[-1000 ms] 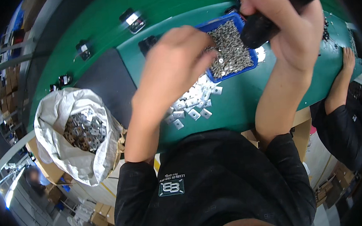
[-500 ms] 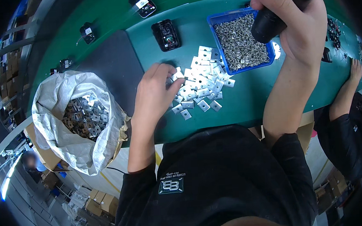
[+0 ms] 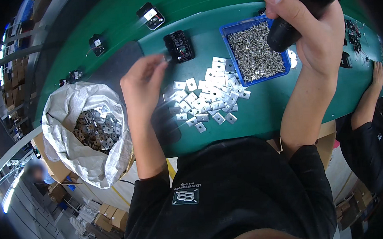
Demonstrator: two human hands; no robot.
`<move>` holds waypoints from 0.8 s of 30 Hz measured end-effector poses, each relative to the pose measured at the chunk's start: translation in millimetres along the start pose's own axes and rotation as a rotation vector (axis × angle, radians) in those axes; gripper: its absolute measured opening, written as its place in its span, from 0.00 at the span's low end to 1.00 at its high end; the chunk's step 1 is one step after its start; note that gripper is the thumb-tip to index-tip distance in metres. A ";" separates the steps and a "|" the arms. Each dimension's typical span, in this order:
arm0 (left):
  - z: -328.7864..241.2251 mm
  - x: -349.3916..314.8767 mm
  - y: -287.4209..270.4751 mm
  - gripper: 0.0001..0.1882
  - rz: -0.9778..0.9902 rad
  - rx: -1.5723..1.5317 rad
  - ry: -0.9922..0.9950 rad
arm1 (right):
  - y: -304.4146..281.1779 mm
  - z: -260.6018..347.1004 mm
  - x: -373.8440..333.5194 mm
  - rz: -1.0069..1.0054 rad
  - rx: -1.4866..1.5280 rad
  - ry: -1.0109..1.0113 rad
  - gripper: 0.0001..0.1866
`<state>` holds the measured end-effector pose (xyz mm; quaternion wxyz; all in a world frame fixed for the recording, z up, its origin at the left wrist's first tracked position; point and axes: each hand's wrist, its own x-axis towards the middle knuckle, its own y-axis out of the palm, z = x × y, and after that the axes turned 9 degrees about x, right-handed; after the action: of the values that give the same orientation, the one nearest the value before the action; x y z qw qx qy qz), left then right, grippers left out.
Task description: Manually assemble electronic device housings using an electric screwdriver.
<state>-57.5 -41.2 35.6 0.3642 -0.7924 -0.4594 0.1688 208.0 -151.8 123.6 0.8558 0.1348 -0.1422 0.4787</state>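
Note:
My left hand (image 3: 144,80) is raised at the near left of an open black plastic housing (image 3: 179,46), its thumb and fingers pinched. A small bright edge shows at the fingertips, seemingly a metal plate, though motion blurs it. To the right of this hand lies a loose pile of small silver metal plates (image 3: 214,93), each with a hole. In my right hand (image 3: 315,33) is a black power screwdriver (image 3: 282,34), its tapered nose pointing down beside the blue tray (image 3: 265,77) of silver screws (image 3: 255,50). The tool's upper body runs out of the picture.
At the left stands a white woven sack (image 3: 59,140) holding more metal plates. Other black housings (image 3: 151,16) (image 3: 96,44) sit along the far green strip. A co-worker's arm (image 3: 367,93) rests at the right, near dark parts (image 3: 353,35).
My left hand has left the plate pile and moved left and away from me, toward the open housing. My right hand still grips the screwdriver in nearly the same place.

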 end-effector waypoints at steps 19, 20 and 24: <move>-1.6 48.6 27.6 0.15 0.060 -0.056 0.018 | 4.7 8.1 0.0 -0.073 0.129 0.103 0.26; -0.9 49.1 26.6 0.15 0.063 -0.061 0.020 | 4.0 8.0 -0.3 -0.075 0.123 0.103 0.26; -4.3 45.8 30.1 0.16 0.199 -0.053 -0.072 | 1.0 10.9 -1.4 -0.096 0.242 0.096 0.25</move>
<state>-12.8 -13.5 19.6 0.3078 -0.8368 -0.3954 0.2206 205.2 -156.4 133.2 0.8611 0.2205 -0.0358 0.4568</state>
